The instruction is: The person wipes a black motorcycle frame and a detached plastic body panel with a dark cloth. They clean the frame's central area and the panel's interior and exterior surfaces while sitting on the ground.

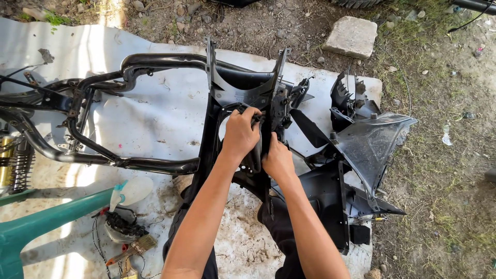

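Kneeling worker: both bare forearms reach forward from the near edge of the white sheet (155, 119) that carries the parts on the ground.
Near clutter: a paintbrush (135, 248), a wire bundle (122, 226) and a spray bottle (130, 192) lie by the sheet's near left corner, beside a green bench (36, 222).
Left hand (239, 133): fingers curled around the edge of the round opening in the black panel (243, 98), gripping it.
Right hand (278, 160): just beside the left, fingers wrapped around the panel's central upright strut, closed on it.
Panel: stands at the middle of the sheet, upright and tilted slightly, against the front of the bare frame (103, 150).
Done, by my judgement: the frame is stripped to tubes, and loose fairings (369, 144) lie piled toward the sheet's right edge.
Left, by my judgement: the panel sits on the frame under both hands; whether it is fastened or loose I cannot tell.
Left edge: a spring shock (18, 168) shows partly.
Far: a stone block (352, 35) rests on dirt beyond the sheet's far edge.
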